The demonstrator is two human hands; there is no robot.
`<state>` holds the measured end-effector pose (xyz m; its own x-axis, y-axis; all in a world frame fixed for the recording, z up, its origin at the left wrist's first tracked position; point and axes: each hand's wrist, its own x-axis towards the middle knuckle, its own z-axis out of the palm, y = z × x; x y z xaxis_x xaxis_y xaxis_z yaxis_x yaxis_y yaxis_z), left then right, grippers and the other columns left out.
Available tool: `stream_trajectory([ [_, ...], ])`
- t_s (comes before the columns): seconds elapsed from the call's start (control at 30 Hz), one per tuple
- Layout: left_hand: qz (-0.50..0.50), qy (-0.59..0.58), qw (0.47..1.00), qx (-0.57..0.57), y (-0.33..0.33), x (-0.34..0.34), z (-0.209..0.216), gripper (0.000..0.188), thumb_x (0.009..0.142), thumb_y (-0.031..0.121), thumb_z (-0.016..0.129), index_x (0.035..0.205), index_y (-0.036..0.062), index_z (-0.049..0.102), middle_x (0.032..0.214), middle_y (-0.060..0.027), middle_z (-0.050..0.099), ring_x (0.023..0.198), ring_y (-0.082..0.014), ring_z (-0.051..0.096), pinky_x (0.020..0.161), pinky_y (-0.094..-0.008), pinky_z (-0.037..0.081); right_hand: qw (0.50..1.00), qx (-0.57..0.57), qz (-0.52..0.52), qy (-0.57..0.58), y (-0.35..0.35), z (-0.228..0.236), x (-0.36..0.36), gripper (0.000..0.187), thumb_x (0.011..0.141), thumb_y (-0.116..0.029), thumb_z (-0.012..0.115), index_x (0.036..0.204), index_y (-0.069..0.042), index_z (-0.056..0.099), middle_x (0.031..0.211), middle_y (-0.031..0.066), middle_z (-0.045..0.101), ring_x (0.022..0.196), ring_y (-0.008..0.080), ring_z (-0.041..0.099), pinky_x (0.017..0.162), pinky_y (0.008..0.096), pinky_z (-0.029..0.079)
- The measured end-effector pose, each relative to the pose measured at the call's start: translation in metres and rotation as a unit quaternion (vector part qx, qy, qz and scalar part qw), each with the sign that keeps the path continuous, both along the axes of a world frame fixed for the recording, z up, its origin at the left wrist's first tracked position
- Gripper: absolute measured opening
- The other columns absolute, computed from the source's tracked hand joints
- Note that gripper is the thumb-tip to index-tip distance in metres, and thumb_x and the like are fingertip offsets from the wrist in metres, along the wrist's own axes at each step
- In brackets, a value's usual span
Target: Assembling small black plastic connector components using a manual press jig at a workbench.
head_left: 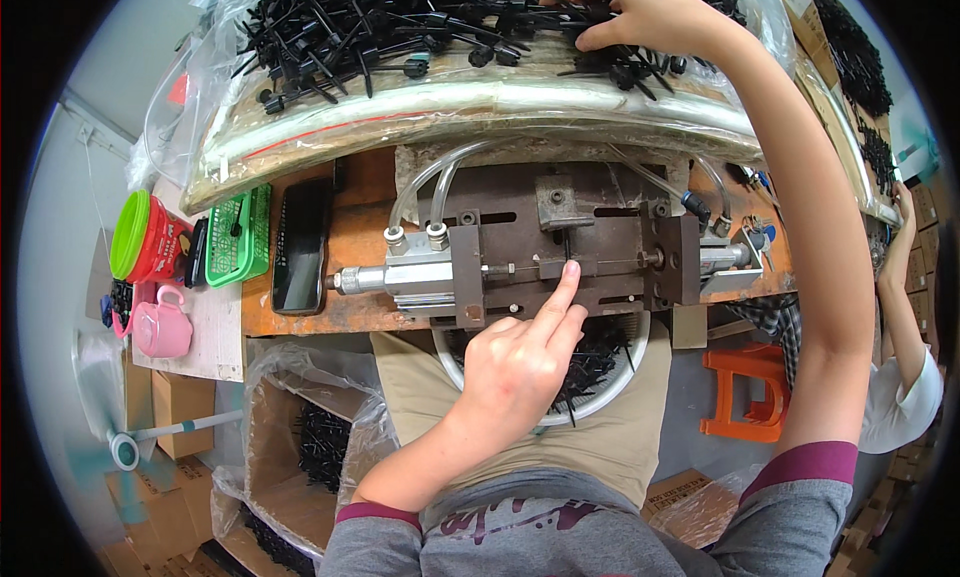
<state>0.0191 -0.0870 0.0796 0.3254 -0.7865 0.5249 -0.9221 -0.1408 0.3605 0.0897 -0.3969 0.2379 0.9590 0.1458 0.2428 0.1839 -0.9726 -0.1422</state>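
My left hand (pixel 525 362) lies over the front of a dark metal press fixture (pixel 610 242). Its index finger stretches out, with the tip at the small centre block, just below a thin black piece (pixel 567 245) standing there; the other fingers are partly curled. Farther off, my right hand (pixel 635 17) reaches into a heap of black thin-stemmed plastic parts (pixel 370 27). Its thumb and fingers are apart among them, and no part is plainly gripped. Metal air cylinders flank the fixture, the left cylinder (pixel 420 277) with clear hoses.
A padded, plastic-wrapped ledge (pixel 480 112) edges the heap. Left stand a phone (pixel 301 247), a green basket (pixel 240 235) and a pink cup (pixel 163 324). A white-rimmed basin (pixel 640 352) with black parts sits below the fixture. An orange stool (pixel 745 389) and another person's arm (pixel 900 262) are right.
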Motion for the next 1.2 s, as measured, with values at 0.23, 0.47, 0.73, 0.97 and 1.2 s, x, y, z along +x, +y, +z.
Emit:
stream_trajectory([
  [0.23,-0.005,0.007,1.0,0.004,0.003,0.001,0.002,0.023,0.075,0.013,0.081,0.095,0.0063,0.072,0.129,-0.011,0.068,0.055,-0.0175,0.062,0.055,-0.0264,0.051,0.98,0.018,-0.136,-0.143,0.01,-0.002,-0.033,0.024,0.077,-0.016,0.084,0.091,0.001,0.074,0.084,0.0105,0.06,0.074,0.0229,0.06,0.071,0.0316,0.051],
  [0.47,-0.1,0.154,0.983,0.009,0.021,-0.003,0.03,0.036,0.074,0.017,0.086,0.104,0.0047,0.072,0.131,-0.0158,0.066,0.065,-0.0162,0.069,0.062,-0.0264,0.056,0.875,0.381,-0.245,-0.172,-0.008,0.018,-0.054,0.017,0.086,-0.017,0.08,0.094,-0.003,0.075,0.079,-0.0008,0.068,0.058,0.0047,0.053,0.053,0.0223,0.041],
  [0.73,-0.06,0.335,0.91,-0.236,-0.006,0.03,0.054,0.072,0.08,0.028,0.086,0.138,-0.0008,0.055,0.139,-0.019,0.058,0.116,-0.0267,0.063,0.093,-0.035,0.055,0.824,0.522,-0.126,-0.182,0.03,-0.013,-0.079,0.032,0.09,-0.028,0.076,0.108,-0.003,0.074,0.09,-0.0002,0.072,0.06,-0.0012,0.051,0.053,0.017,0.041],
  [0.97,-0.205,0.7,0.681,-0.072,-0.017,0.027,0.06,0.061,0.102,0.04,0.058,0.145,0.0017,0.038,0.099,-0.0079,0.062,0.073,-0.0075,0.061,0.063,-0.0186,0.05,0.813,0.563,-0.148,-0.013,0.148,-0.068,-0.138,0.027,0.088,-0.015,0.077,0.112,-0.003,0.073,0.077,-0.0023,0.065,0.062,0.0016,0.058,0.051,0.0172,0.044],
  [1.2,-0.068,0.533,0.837,-0.1,-0.008,-0.003,0.032,0.042,0.103,0.018,0.059,0.138,-0.0041,0.052,0.104,-0.0134,0.069,0.093,-0.0189,0.066,0.086,-0.0318,0.051,0.696,0.711,-0.095,0.037,0.162,-0.092,-0.167,0.045,0.099,-0.002,0.06,0.142,0.004,0.052,0.106,0.0066,0.063,0.083,0.0104,0.064,0.07,0.0255,0.059],
])
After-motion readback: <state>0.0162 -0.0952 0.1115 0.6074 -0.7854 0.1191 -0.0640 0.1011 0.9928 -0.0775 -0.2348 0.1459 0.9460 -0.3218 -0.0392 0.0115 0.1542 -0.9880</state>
